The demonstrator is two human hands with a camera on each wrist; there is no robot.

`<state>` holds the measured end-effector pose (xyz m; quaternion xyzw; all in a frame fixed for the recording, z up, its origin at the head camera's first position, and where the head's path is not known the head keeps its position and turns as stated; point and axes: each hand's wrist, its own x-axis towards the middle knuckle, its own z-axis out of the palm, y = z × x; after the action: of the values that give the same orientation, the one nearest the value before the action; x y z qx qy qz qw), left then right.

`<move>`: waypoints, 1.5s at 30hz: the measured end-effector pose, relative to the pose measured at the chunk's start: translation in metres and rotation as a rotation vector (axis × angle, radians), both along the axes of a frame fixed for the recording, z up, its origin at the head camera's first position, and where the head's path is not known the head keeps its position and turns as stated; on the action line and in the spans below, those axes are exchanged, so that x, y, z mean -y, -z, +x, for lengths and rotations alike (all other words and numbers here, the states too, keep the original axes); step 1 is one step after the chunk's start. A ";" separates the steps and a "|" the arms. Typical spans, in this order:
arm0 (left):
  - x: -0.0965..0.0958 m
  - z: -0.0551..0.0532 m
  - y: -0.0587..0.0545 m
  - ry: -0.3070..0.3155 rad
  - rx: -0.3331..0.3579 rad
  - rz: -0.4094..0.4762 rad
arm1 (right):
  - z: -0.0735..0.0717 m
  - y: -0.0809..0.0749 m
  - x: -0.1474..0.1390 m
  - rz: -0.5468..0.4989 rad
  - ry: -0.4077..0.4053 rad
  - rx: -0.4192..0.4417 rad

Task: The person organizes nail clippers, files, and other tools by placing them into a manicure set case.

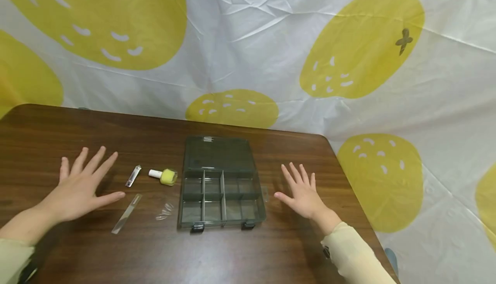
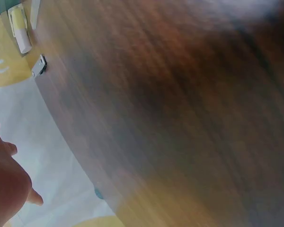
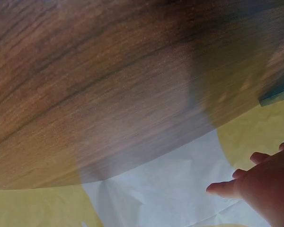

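Observation:
My left hand [image 1: 79,191] is spread with straight fingers at the left of the table, holding nothing. Closest to it are a silver nail clipper [image 1: 133,176] and a flat nail file [image 1: 126,213]. A yellow nail polish bottle [image 1: 168,177] with a white cap lies on its side right of the clipper. Several clear false nails [image 1: 165,212] lie below the bottle. In the middle, a dark translucent compartment box [image 1: 223,198] has its lid laid back, and its compartments look empty. To its right, my right hand [image 1: 304,195] is also spread and holds nothing.
The brown wooden table [image 1: 271,254] has its far edge against a white curtain [image 1: 248,51] printed with yellow fruit. A small clear piece [image 1: 265,193] lies at the box's right side. Two black latches [image 1: 197,227] project from the box's front.

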<state>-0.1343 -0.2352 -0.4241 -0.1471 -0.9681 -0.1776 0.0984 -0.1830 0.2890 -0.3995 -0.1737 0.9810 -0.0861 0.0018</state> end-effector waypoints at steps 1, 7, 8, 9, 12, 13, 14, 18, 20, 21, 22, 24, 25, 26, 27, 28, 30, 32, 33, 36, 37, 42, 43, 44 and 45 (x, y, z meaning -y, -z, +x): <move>-0.001 -0.001 -0.001 0.003 0.005 0.005 | 0.000 0.000 -0.001 -0.007 -0.001 0.002; -0.008 -0.009 -0.006 0.019 0.036 0.016 | 0.000 0.002 -0.004 -0.025 -0.006 -0.003; -0.009 -0.010 -0.007 0.025 0.036 0.015 | 0.000 0.002 -0.005 -0.028 -0.007 -0.004; -0.010 -0.012 -0.007 0.031 0.036 0.015 | 0.000 0.002 -0.005 -0.032 -0.007 -0.007; -0.014 -0.016 -0.009 0.056 0.022 0.014 | 0.001 0.003 -0.006 -0.064 -0.006 -0.002; -0.016 -0.017 -0.010 0.062 0.019 0.016 | 0.001 0.003 -0.006 -0.077 -0.005 0.003; -0.017 -0.018 -0.011 0.069 0.019 0.020 | 0.002 0.003 -0.006 -0.093 -0.003 0.010; -0.024 -0.024 -0.014 0.087 0.005 0.026 | 0.004 0.003 -0.007 -0.194 0.021 0.084; -0.027 -0.027 -0.016 0.095 0.007 0.026 | 0.005 0.002 -0.007 -0.276 0.047 0.146; -0.029 -0.028 -0.017 0.099 0.010 0.028 | 0.004 0.002 -0.007 -0.322 0.063 0.175; -0.030 -0.029 -0.018 0.104 0.015 0.029 | 0.004 0.001 -0.006 -0.376 0.079 0.208; -0.034 -0.031 -0.020 0.119 0.032 0.035 | 0.004 -0.001 -0.005 -0.481 0.125 0.277; -0.035 -0.032 -0.021 0.126 0.037 0.038 | 0.004 -0.002 -0.004 -0.551 0.152 0.318; -0.037 -0.034 -0.021 0.134 0.041 0.041 | 0.004 -0.002 -0.003 -0.624 0.175 0.358; -0.039 -0.035 -0.022 0.142 0.044 0.043 | 0.003 -0.003 -0.003 -0.695 0.196 0.394; -0.041 -0.036 -0.022 0.153 0.041 0.041 | 0.003 -0.004 -0.002 -0.766 0.216 0.434; -0.045 -0.039 -0.023 0.171 0.040 0.044 | 0.003 -0.005 -0.002 -0.891 0.246 0.506; -0.050 -0.042 -0.024 0.189 0.047 0.056 | 0.004 -0.006 -0.003 -0.987 0.256 0.574; -0.052 -0.044 -0.024 0.198 0.054 0.065 | 0.004 -0.007 -0.004 -1.019 0.255 0.603; -0.057 -0.048 -0.024 0.220 0.093 0.099 | 0.007 -0.006 -0.006 -1.092 0.239 0.698; -0.058 -0.049 -0.023 0.227 0.108 0.107 | 0.007 -0.006 -0.007 -1.112 0.231 0.728; -0.064 -0.057 -0.021 0.260 0.166 0.137 | 0.010 -0.003 -0.008 -1.190 0.207 0.849; -0.066 -0.058 -0.021 0.264 0.180 0.146 | 0.011 -0.002 -0.008 -1.197 0.203 0.866; -0.067 -0.059 -0.020 0.270 0.190 0.157 | 0.012 -0.001 -0.007 -1.207 0.198 0.884; -0.068 -0.060 -0.020 0.278 0.197 0.167 | 0.013 0.000 -0.007 -1.214 0.195 0.900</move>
<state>-0.1948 -0.1674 -0.4039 -0.2525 -0.9253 -0.2828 -0.0105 -0.1705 0.2958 -0.3990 -0.0049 0.6771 -0.6728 0.2980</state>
